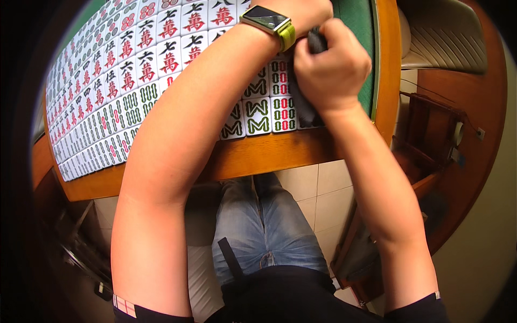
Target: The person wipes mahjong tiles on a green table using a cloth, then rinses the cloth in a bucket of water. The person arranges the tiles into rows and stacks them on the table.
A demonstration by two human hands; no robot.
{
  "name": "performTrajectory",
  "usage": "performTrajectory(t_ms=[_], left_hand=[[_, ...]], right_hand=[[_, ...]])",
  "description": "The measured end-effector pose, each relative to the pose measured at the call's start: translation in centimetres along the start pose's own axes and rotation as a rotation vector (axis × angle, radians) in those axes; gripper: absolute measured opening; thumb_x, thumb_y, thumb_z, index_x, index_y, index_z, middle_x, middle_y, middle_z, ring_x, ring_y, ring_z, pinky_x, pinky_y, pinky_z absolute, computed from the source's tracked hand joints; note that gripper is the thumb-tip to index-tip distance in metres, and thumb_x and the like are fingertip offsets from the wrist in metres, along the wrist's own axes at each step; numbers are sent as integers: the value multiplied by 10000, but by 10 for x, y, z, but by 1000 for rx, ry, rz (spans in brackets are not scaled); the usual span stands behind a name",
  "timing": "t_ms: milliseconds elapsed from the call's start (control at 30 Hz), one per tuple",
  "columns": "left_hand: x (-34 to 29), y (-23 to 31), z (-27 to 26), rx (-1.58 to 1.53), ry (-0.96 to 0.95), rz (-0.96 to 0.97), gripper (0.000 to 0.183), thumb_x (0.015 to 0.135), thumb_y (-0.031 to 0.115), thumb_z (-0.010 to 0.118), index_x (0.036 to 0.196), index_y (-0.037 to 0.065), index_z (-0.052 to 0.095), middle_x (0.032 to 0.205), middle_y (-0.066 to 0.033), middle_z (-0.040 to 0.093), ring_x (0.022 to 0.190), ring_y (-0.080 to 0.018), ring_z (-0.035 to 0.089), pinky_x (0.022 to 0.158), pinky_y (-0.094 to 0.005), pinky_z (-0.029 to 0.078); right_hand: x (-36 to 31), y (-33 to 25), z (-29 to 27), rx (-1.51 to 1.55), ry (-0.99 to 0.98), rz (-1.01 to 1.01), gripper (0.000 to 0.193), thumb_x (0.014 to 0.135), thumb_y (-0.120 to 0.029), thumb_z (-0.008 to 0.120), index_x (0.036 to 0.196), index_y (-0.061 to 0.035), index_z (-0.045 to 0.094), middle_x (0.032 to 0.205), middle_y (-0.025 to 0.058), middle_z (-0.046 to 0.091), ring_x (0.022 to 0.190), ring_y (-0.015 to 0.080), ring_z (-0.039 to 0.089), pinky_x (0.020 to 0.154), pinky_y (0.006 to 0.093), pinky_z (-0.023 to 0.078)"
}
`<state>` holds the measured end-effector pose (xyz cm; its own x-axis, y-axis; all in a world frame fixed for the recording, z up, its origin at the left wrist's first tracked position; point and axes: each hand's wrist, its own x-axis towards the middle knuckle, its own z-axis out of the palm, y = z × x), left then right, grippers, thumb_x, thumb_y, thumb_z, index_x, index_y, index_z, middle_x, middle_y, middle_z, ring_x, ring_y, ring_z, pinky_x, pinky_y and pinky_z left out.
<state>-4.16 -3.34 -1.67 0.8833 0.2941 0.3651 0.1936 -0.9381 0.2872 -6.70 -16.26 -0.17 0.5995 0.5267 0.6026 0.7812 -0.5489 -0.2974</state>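
Note:
My right hand (339,67) is closed in a fist around a dark cloth (306,107), which hangs down over the right end of the mahjong tile rows. A bunched bit of the cloth pokes out between thumb and fingers. My left arm reaches across the tiles, and my left hand (315,12) is at the top edge, touching or just beside the right one; its fingers are hidden. A watch with a green strap (269,24) is on that wrist. White mahjong tiles (257,116) with green, red and black markings lie face up in tight rows.
The table has a wooden rim (258,156) and a green felt top (366,37). A ribbed chair seat (447,37) stands beyond its right side, and a reddish-brown wooden frame (431,129) is below that. My legs in jeans (269,220) are under the near edge.

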Motion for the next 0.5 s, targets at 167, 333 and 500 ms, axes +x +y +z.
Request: performTrajectory(t_ms=[167, 333, 500], left_hand=[[-3, -1, 10, 67, 67, -31, 630, 864, 209, 462, 1370, -165, 502, 1443, -315, 501, 1353, -403, 478, 1182, -478, 327], [-3, -2, 0, 78, -43, 0, 679, 844, 214, 500, 1399, -174, 459, 1451, -324, 491, 1371, -412, 458, 1183, -489, 317], [-1, 0, 0, 50, -74, 17, 624, 888, 215, 446, 1375, -172, 498, 1494, -338, 456, 1419, -428, 423, 1205, -503, 290]], right_hand=[[-42, -18, -30, 137, -109, -15, 276, 677, -143, 772, 712, -106, 500, 669, 105, 549, 583, 317, 593, 528, 422, 493], [-13, -7, -5, 111, 19, -28, 246, 693, -128, 758, 728, -102, 516, 703, 114, 575, 611, 330, 609, 535, 435, 500], [-25, -5, -24, 239, -118, -107, 283, 658, -110, 774, 667, -101, 491, 627, 111, 514, 551, 318, 567, 510, 408, 484]])
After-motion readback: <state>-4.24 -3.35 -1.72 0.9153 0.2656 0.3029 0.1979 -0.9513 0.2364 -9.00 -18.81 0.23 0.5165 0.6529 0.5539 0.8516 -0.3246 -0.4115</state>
